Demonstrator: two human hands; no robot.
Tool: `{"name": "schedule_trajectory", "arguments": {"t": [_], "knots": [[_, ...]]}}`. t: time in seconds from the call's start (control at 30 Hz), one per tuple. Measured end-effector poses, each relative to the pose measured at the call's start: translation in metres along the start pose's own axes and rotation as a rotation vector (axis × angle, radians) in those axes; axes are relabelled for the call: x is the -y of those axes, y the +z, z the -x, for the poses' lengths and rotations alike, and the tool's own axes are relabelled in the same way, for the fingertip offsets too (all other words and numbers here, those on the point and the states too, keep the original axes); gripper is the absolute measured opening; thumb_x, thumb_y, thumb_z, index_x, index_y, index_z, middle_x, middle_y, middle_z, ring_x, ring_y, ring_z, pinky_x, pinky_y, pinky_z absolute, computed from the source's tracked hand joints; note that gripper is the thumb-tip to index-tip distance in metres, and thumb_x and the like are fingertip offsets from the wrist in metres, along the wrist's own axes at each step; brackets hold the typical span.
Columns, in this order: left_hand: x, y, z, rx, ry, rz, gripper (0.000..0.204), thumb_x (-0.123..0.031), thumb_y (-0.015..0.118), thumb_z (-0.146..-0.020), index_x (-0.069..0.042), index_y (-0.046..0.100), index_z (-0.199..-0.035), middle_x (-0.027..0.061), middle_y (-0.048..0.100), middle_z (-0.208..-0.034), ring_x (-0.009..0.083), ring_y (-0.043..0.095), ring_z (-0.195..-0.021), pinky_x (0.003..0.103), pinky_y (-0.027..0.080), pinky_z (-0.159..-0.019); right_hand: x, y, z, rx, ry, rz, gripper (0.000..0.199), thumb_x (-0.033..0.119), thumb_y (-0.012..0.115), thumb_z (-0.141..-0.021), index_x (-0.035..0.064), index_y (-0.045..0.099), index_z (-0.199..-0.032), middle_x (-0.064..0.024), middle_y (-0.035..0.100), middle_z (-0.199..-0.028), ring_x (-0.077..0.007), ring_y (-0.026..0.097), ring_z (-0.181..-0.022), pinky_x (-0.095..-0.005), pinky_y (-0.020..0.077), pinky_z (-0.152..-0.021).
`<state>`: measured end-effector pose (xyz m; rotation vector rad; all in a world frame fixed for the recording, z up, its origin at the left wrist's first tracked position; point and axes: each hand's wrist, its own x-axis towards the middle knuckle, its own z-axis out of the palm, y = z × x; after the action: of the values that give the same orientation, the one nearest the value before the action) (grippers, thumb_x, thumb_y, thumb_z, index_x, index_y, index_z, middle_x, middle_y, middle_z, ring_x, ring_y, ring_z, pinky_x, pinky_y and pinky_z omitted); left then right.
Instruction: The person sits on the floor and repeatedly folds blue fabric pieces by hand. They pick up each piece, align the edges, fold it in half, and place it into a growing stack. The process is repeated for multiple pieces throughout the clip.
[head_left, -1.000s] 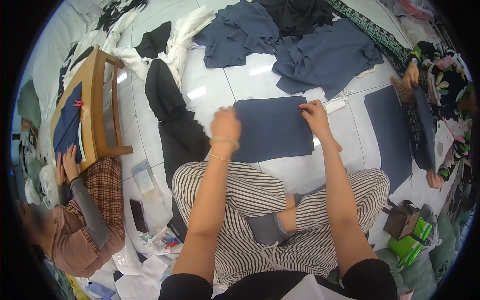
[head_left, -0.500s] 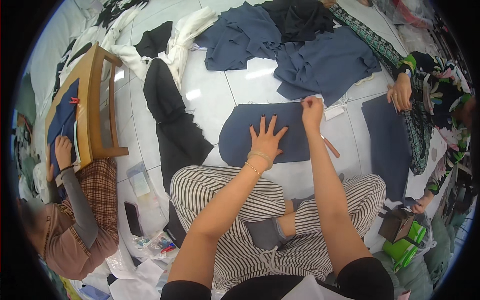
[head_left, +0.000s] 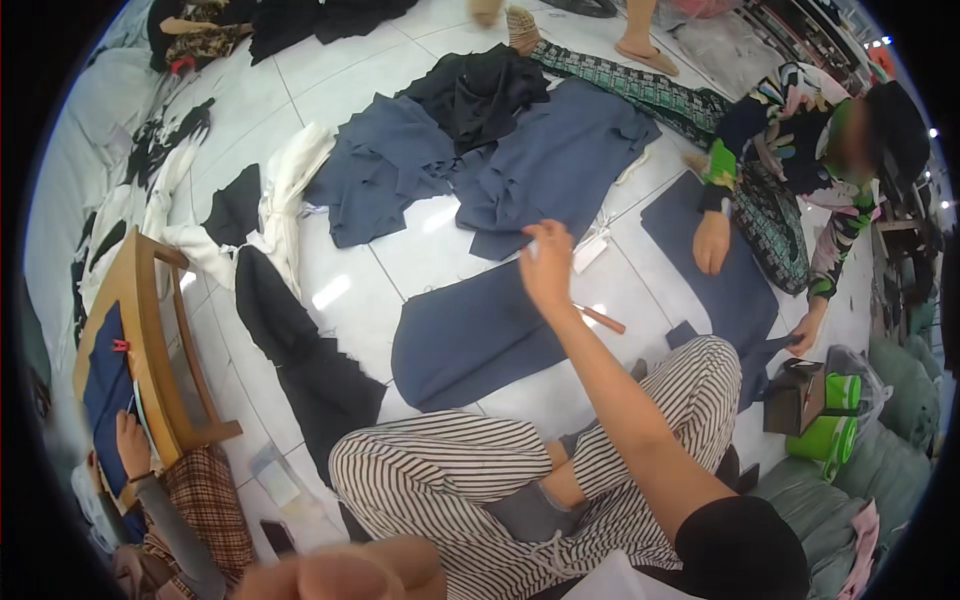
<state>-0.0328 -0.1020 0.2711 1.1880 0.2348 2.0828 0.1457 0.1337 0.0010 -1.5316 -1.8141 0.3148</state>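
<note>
Slate-blue fabric panel point(head_left: 480, 340), smooth, matte and elongated with a rounded left end, lying flat on glossy white floor tiles point(head_left: 645, 300) before the crossed legs. The right hand point(head_left: 548, 262) is at its far right corner, fingers bent; whether they pinch the cloth cannot be told. The left hand point(head_left: 345, 575) is blurred at the lower edge, finger state indeterminable. Beyond: a slender brown stick point(head_left: 602, 319) and rumpled slate-blue cloth point(head_left: 565, 150).
</note>
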Motion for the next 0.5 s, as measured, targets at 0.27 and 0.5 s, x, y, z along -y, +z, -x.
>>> {"name": "schedule_trajectory", "arguments": {"t": [0.27,0.5], "knots": [[-0.024,0.021,-0.022,0.201,0.138,0.384,0.018,-0.002,0.057,-0.089,-0.016,0.064,-0.080,-0.0074,0.062,-0.085,0.0085,0.057,-0.082,0.034,0.038,-0.081,0.091,0.097,0.013,0.281,-0.206,-0.073,0.025,0.006,0.068,-0.078,0.0043,0.066,-0.102,-0.0128,0.053,-0.126,-0.0314,0.049,-0.118,-0.0479,0.0423,-0.091],[-0.027,0.000,-0.024,0.219,0.099,0.416,0.021,-0.003,0.058,-0.090,-0.015,0.069,-0.079,-0.0059,0.063,-0.082,0.0073,0.057,-0.079,0.033,0.041,-0.079,0.124,0.158,-0.017,0.375,-0.553,0.143,0.026,0.010,0.062,-0.081,0.0012,0.071,-0.104,-0.0105,0.048,-0.145,-0.0296,0.037,-0.138,-0.0543,0.0327,-0.107]]}}
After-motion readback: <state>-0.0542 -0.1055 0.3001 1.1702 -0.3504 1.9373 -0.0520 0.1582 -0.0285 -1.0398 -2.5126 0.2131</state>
